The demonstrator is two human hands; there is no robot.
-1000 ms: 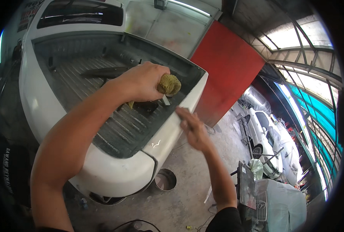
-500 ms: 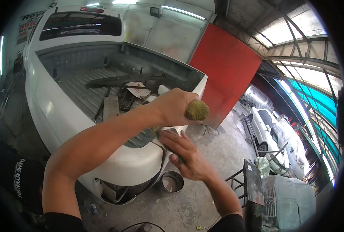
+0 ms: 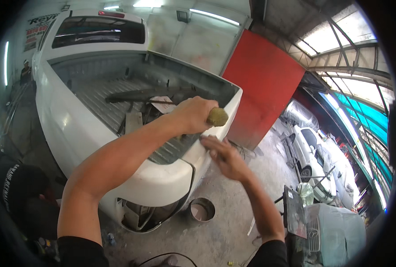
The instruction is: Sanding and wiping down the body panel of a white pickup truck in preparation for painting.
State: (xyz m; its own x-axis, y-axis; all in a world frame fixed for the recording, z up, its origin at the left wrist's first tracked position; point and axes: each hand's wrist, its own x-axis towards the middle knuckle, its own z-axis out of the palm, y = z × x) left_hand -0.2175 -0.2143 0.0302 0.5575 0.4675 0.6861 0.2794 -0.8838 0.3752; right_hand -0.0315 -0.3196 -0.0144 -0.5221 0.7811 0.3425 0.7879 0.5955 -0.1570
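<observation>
My left hand is closed round a yellow-green sponge, held above the rear rim of a white pickup truck. Below and right of it, my right hand lies at the tailgate's top edge, fingers stretched out and slightly blurred; anything under the palm is hidden. My left forearm crosses the bed, where dark strips and a paper sheet lie. A metal bucket with pale contents stands on the floor under the rear corner.
Another person in black crouches close at left; a second is farther back. A red panel stands behind the truck. At right are white cars, a metal stand and a covered car. A cable crosses the floor.
My left hand with the sponge moved right and down, then slightly back up and left. My right hand dropped down-left, then slid up-right along the tailgate edge. The view shifted somewhat.
</observation>
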